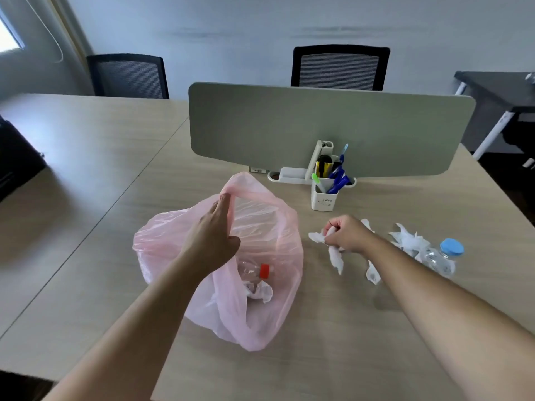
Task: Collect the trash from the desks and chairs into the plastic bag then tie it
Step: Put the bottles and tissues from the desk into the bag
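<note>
The head view looks down on a light wood-grain desk [318,357] that fills most of the frame, with a seam running diagonally through its left half. A grey-green rounded divider panel [318,125] stands across the desk at upper centre. Behind it are two black mesh-backed chairs [340,69] against a pale wall. A dark table with white legs [498,88] sits at the upper right edge.

A white square pen holder [324,198] full of blue pens stands just in front of the panel's foot.

A translucent pink plastic bag [278,285] lies at centre, its mouth gaping. Inside it are a clear bottle with a red cap [254,270] and a wad of white paper [260,292]. The left hand [212,238] reaches over the bag, fingers nearly straight, tips against its upper rim.

Right of the bag, the right hand [348,234] curls tightly around a crumpled white tissue [335,256]. Further right lie more loose white tissues [408,240] and a clear bottle with a blue cap [440,257], on its side.
</note>
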{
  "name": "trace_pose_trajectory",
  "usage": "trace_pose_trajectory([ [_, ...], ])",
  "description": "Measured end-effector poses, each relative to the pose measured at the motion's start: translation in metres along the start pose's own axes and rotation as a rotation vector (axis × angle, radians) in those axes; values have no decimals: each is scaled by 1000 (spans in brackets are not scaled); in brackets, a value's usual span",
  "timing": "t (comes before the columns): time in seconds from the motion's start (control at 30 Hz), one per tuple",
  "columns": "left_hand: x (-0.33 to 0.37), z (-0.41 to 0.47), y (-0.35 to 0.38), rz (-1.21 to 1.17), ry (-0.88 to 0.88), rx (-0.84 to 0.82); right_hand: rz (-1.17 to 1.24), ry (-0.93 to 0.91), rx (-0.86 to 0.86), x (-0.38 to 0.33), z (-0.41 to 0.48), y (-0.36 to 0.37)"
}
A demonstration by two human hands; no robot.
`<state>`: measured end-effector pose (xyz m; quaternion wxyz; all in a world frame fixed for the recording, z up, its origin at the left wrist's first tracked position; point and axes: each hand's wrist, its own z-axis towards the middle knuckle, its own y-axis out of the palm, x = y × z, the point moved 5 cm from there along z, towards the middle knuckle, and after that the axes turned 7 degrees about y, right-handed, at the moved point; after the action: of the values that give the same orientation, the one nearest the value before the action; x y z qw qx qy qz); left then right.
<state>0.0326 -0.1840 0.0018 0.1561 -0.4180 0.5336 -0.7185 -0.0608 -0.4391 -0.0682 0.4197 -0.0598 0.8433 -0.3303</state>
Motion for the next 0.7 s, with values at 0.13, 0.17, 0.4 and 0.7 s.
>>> trace_pose_trajectory([
  [0.13, 11, -9, -11, -29, 31, 33, 447, -48, -202, -50, -34, 3],
  [0.17, 13, -11, -13, -34, 34, 39, 522, -52, -225, -60, -40, 8],
  [0.4, 14, -32, -28, -50, 28, 56, 335, -165, -588, -89, -90, 123],
  [0.7, 28, -29, -16, -56, 3, 20, 12, -201, -7, -36, -55, 18],
])
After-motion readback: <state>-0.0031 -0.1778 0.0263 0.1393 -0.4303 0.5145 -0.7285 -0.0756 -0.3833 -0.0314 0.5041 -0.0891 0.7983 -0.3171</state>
